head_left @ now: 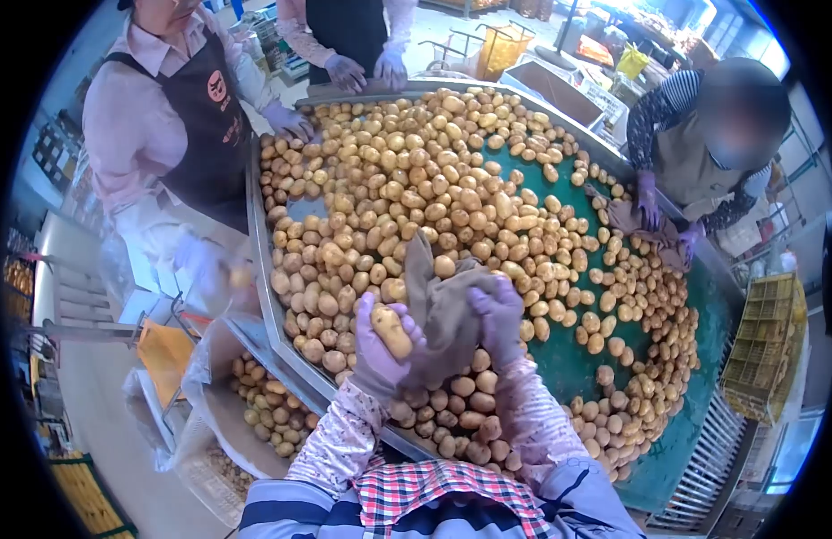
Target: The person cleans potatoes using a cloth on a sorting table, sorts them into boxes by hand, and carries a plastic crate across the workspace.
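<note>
In my left hand (380,346), gloved in purple, lies an oblong yellow-brown potato (391,331), with the fingers curled round its side. A grey-brown cloth (438,314) hangs between my hands, over the heap. The gloved fingers of my right hand (499,314) are closed on the cloth's right edge. Part of the cloth is hidden behind my left hand. Around and below both hands are many loose potatoes (371,193) on a metal-rimmed sorting table.
Bare green surface (559,359) shows at the table's right. Co-workers stand at the left, far side and right; the right one's purple gloves (649,202) are by another cloth (649,234). A lined container of potatoes (272,409) is at lower left. Yellow crates (764,346) stand right.
</note>
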Motion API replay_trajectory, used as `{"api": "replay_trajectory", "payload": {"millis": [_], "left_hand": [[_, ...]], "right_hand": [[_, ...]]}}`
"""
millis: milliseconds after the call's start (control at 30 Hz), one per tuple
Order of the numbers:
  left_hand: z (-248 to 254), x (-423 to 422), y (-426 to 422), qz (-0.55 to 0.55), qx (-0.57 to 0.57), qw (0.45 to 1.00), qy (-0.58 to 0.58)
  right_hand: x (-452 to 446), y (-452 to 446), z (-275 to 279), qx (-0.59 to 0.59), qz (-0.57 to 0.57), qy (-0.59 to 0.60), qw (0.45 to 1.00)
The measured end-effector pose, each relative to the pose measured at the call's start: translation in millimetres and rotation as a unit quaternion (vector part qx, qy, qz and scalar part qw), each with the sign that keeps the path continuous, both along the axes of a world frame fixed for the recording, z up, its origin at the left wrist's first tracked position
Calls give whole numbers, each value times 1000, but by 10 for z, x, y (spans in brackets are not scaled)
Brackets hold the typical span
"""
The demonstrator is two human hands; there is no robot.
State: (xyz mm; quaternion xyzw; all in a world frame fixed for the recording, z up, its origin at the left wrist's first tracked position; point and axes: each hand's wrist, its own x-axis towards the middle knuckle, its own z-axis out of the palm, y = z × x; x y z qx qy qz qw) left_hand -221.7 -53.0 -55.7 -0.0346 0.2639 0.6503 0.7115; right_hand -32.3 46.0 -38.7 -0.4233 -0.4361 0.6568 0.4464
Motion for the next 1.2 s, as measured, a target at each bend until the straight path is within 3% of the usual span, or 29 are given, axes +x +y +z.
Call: {"api": "replay_trajectory", "payload": {"millis": [33,67,133,167,200,233,267,300,367,433,467,500,533,567,600,633,667,733,800,833,867,900,933,1000,1033,1067,1133,1167,1200], "left_hand": [[108,-37,39,21,-16,999,-28],[197,-50,60,41,-36,997,-61],[342,-5,131,108,-152,982,-27],[-40,-39,132,68,-56,996,0],[112,140,58,71,-1,986,153],[264,318,-13,83,33,942,324],[415,496,-83,113,45,876,467],[-52,338,-106,50,77,824,558],[-246,176,51,5,103,829,549],[-110,144,-30,-5,65,942,329],[-18,108,-58,-9,45,976,211],[113,8,-33,-77,45,990,107],[-28,-37,-1,-40,54,996,64],[-309,-73,32,-6,61,998,19],[4,74,62,34,20,982,184],[317,220,96,59,-52,935,347],[322,225,90,45,58,865,496],[324,190,40,21,262,622,737],[139,110,-50,12,249,845,474],[18,49,-81,6,235,918,320],[-29,-8,-91,5,219,963,156],[186,36,-87,92,144,985,-1],[126,-107,-114,78,165,968,-171],[84,-270,-220,130,61,967,-209],[80,-307,-273,132,118,963,-206],[81,-324,-324,122,181,955,-201],[225,-349,-454,133,146,967,-163],[238,-369,-507,131,142,968,-163],[242,-388,-583,130,139,969,-160]], "right_hand": [[17,9,147,6,-32,95,995],[59,-80,311,14,-30,116,993],[14,-316,462,78,9,77,994],[-105,-382,526,278,7,-42,960],[-207,-422,504,368,35,-126,921],[-310,-459,482,457,50,-197,866],[-356,-480,390,457,89,-231,854],[-362,-482,313,463,127,-259,838],[-383,-342,133,251,136,-157,945],[-417,-166,19,47,116,-17,992],[-364,-26,-236,-3,45,-37,998],[-350,-36,-30,-16,31,33,999],[-329,-178,339,-31,24,101,994],[-334,-341,754,-8,64,47,997],[-324,-441,713,67,98,-10,993],[-350,-447,682,289,109,-150,939],[-374,-443,636,492,111,-279,817],[-354,-409,369,350,99,-255,896],[-222,-238,260,210,96,-246,941],[-86,-172,310,197,53,-204,957],[63,-95,389,186,15,-161,969],[212,-91,493,176,-43,-112,977],[297,-147,610,160,-103,-65,980],[312,-294,856,193,-88,15,977],[325,-367,910,208,-84,54,973],[339,-481,810,204,-81,20,975],[318,-680,421,202,-74,-46,975],[283,-660,308,348,12,-224,910],[223,-617,164,473,96,-385,787]]}}
